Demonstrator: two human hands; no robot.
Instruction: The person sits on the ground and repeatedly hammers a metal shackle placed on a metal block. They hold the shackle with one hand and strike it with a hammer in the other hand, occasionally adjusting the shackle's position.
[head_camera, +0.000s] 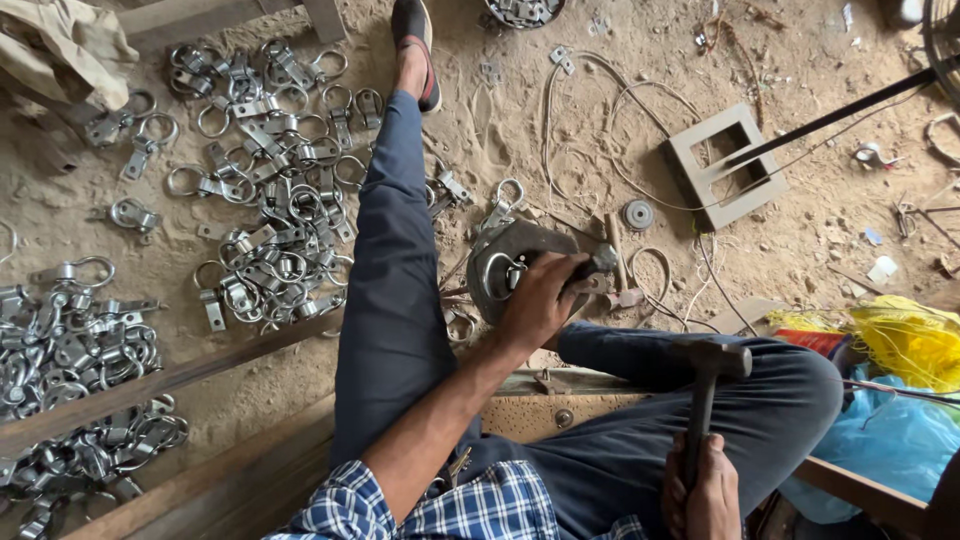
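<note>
1. Far left: a heap of zinc-plated ring clamps (70, 380) lies on the sandy floor, behind a wooden plank (150, 385) that runs diagonally across the lower left.
2. Above it, a second, looser spread of ring clamps (270, 190) covers the ground just left of your outstretched left leg (395, 270).
3. Your foot in a dark slip-on shoe (415, 45) points to the top edge.
4. Centre: your left hand (540, 300) is closed around a dark punch-like tool (590, 268), pressed down at the metal block (520, 265).
5. One ring clamp (503, 275) sits on that block, just left of your fingers, touching the block face.
6. A few loose clamps (500, 205) lie just above the block.
7. Right of the block: a small round disc (638, 214), then a grey rectangular metal frame (722, 165) with a dark rod (840, 115) crossing over it.
8. Thin white wire (600, 130) loops over the sand between block and frame.
9. Lower right: your right hand (705, 495) is wrapped tight on the handle of a hammer (708, 385); its head sits over your bent right knee, well apart from the block.
10. Far right: yellow plastic bag (905, 335) above a blue one (890, 440).
</note>
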